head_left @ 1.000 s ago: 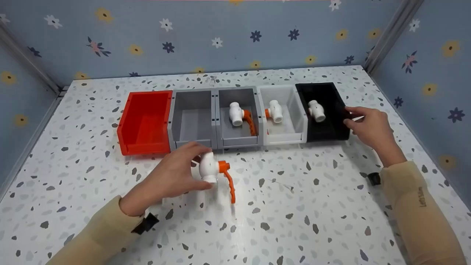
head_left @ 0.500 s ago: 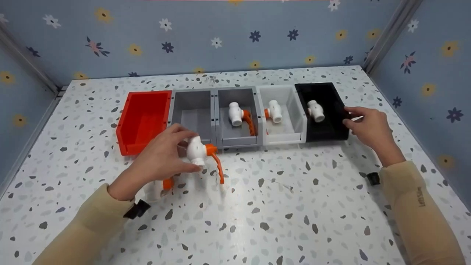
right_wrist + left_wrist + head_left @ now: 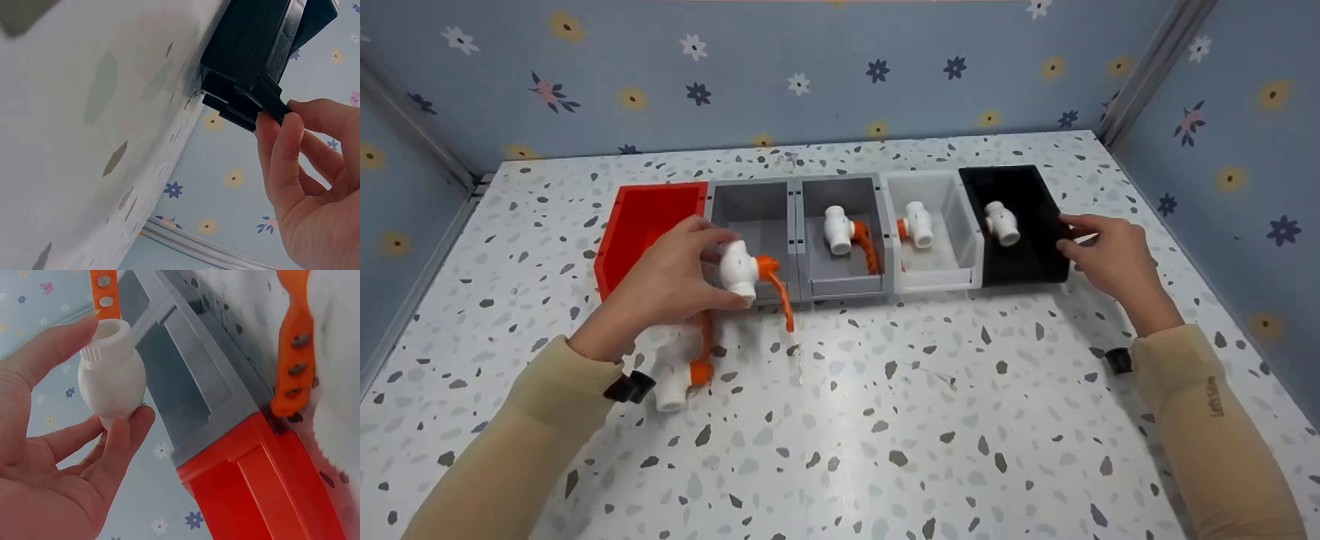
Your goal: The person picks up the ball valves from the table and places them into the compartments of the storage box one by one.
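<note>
My left hand (image 3: 664, 277) pinches a white ball valve (image 3: 737, 271) by its two ends, thumb against fingers. Its orange lever points down to the right, above the front of the left grey bin (image 3: 754, 196). In the left wrist view the valve (image 3: 112, 382) shows one open end near the thumb. At the far right, my right hand (image 3: 1114, 259) pinches the side rim of the black bin (image 3: 1024, 271), also plain in the right wrist view. Another ball valve (image 3: 671, 384) lies on the table below my left wrist, partly covered by it.
Bins stand in a row: red (image 3: 649, 202), two grey, white (image 3: 937, 280) and black. One valve each lies in the right grey bin (image 3: 847, 286), the white bin and the black bin. Patterned panels (image 3: 840, 67) wall the speckled table (image 3: 885, 420).
My left hand has carried the ball valve up and left, from over the table to the left grey bin's front. This uncovered the valve lying on the table. My right hand stays put.
</note>
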### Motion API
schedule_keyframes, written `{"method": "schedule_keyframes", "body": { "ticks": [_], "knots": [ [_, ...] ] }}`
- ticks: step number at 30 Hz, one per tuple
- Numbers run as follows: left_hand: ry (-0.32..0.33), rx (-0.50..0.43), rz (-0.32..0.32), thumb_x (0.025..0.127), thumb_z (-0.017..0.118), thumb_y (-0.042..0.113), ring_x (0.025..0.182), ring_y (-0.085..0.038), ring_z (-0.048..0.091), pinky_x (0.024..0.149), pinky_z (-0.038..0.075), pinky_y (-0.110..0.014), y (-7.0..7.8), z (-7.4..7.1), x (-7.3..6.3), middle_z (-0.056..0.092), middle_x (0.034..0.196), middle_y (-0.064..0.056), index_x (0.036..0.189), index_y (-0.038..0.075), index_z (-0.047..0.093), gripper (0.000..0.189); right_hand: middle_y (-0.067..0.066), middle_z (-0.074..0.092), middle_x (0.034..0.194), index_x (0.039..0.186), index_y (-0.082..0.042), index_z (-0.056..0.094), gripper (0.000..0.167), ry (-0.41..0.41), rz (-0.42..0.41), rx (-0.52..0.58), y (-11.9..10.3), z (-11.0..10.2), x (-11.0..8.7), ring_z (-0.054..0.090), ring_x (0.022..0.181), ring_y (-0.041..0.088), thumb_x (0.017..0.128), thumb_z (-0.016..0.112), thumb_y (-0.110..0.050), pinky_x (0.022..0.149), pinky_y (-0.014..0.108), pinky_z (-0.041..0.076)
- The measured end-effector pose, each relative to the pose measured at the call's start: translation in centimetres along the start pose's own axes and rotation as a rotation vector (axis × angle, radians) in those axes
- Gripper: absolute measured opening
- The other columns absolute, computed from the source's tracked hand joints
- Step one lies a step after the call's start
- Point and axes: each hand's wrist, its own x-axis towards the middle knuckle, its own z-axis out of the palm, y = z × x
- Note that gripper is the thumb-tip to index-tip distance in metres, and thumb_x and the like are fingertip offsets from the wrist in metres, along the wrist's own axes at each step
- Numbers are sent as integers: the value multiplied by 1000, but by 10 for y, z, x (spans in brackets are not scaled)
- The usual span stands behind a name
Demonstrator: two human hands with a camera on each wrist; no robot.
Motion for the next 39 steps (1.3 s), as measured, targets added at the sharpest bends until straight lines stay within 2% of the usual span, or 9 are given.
{"method": "schedule_keyframes", "body": {
  "ticks": [4, 10, 19, 24, 28, 31, 34, 39],
  "knots": [
    [10, 6, -9, 74, 87, 26, 112, -28, 54, 88, 53, -47, -5, -3, 7, 49, 129, -7, 139, 8, 55, 74, 15, 66, 123, 141, -15, 59, 48, 2, -5, 5, 0, 0, 0, 67, 72, 11, 96, 66, -28, 54, 30, 49],
    [15, 7, -44, 74, 88, 25, 112, -28, 53, 88, 54, -47, -11, -7, 16, 48, 129, -9, 140, 9, 53, 76, 16, 66, 122, 141, -14, 58, 47, 0, -5, 8, -1, 1, 0, 70, 81, 24, 96, 65, -26, 55, 28, 50],
    [17, 28, -94, 74, 88, 25, 113, -29, 51, 88, 54, -47, -13, -11, 33, 47, 129, -11, 144, 10, 50, 81, 16, 66, 121, 141, -14, 58, 47, 1, 2, 8, -3, 0, -1, 68, 80, 23, 96, 66, -24, 55, 29, 49],
    [12, 14, -97, 75, 88, 25, 114, -30, 51, 89, 54, -47, -13, -11, 40, 46, 131, -13, 143, 8, 50, 80, 17, 66, 120, 141, -13, 58, 47, 4, -18, 6, -2, 0, -1, 66, 74, 11, 96, 65, -23, 55, 28, 49],
    [9, 34, -107, 75, 87, 24, 117, -32, 49, 90, 53, -48, -9, -10, 47, 43, 138, -15, 143, 7, 50, 79, 18, 66, 119, 141, -12, 59, 47, 4, -24, 13, -1, 0, -1, 64, 73, 4, 96, 66, -23, 55, 25, 49],
    [-10, 54, -115, 76, 87, 24, 118, -32, 46, 89, 53, -49, -5, -10, 54, 42, 138, -16, 143, 7, 50, 79, 18, 66, 119, 141, -12, 59, 47, 5, -14, 14, 0, -1, -1, 64, 74, 7, 96, 66, -23, 55, 24, 49],
    [-40, 60, -124, 76, 87, 23, 114, -32, 47, 88, 54, -48, -2, -13, 61, 46, 131, -15, 143, 6, 51, 77, 18, 66, 119, 141, -12, 59, 46, 8, -11, 13, 0, -1, -1, 65, 73, 8, 96, 65, -23, 55, 25, 49],
    [-95, 96, -120, 78, 85, 21, 112, -34, 47, 90, 52, -48, -2, -23, 71, 44, 135, -17, 144, 5, 50, 76, 18, 65, 119, 141, -12, 59, 46, 4, -15, 14, -1, 1, 0, 65, 74, 10, 96, 65, -23, 56, 25, 49]
  ]
}}
